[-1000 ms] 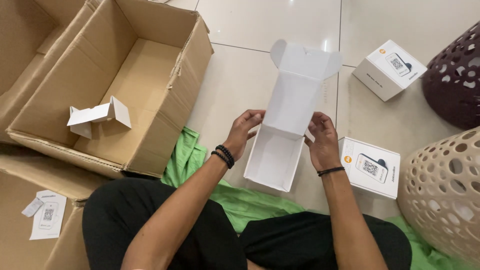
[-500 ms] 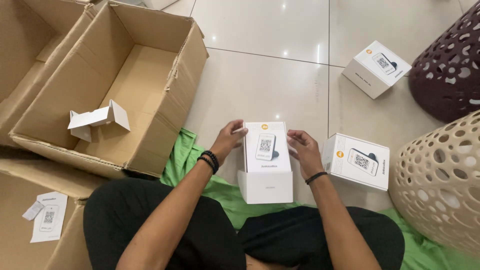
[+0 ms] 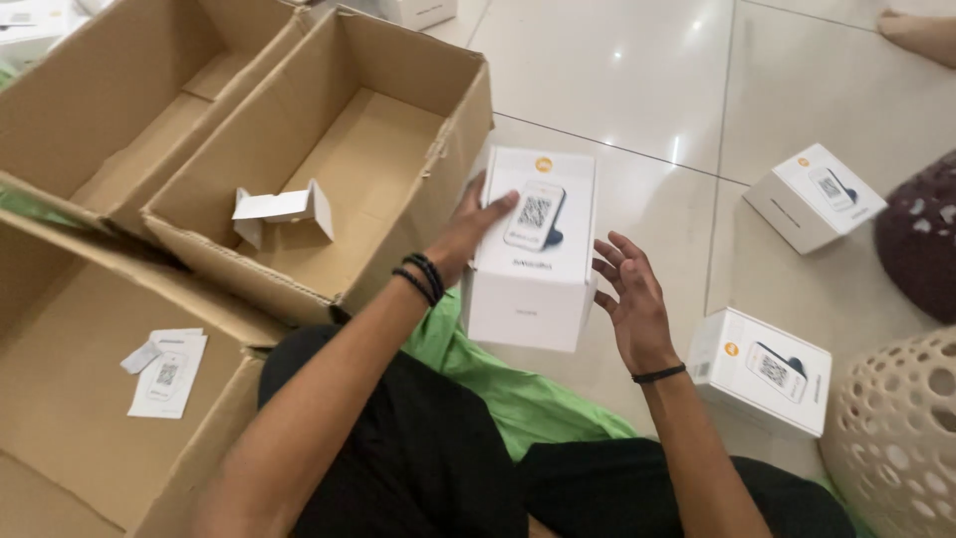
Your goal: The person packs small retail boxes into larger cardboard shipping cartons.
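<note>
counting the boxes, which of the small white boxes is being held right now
The white box at centre, off the floor, gripped by the left hand; the right hand is open beside it. The other two white boxes lie untouched on the tiles.

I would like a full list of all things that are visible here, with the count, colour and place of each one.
held box: 1, white, closed, centre, in the left hand.
other small boxes: 2 full in view, white, on the floor at right, one far, one near; part of another at the top edge.
cardboard cartons: 3, brown, open, at left; middle one.
folded card insert: 1, white, inside the middle carton.
paper leaflets: 2, white, in the near carton.
cloth: 1, green, on the floor under the legs.
floor tiles: pale, glossy.
perforated baskets: 2, cream at lower right, dark at right edge.
another person's foot: top right.
left hand: grips the box side, black wristbands.
right hand: open, beside the box, not touching.
</note>
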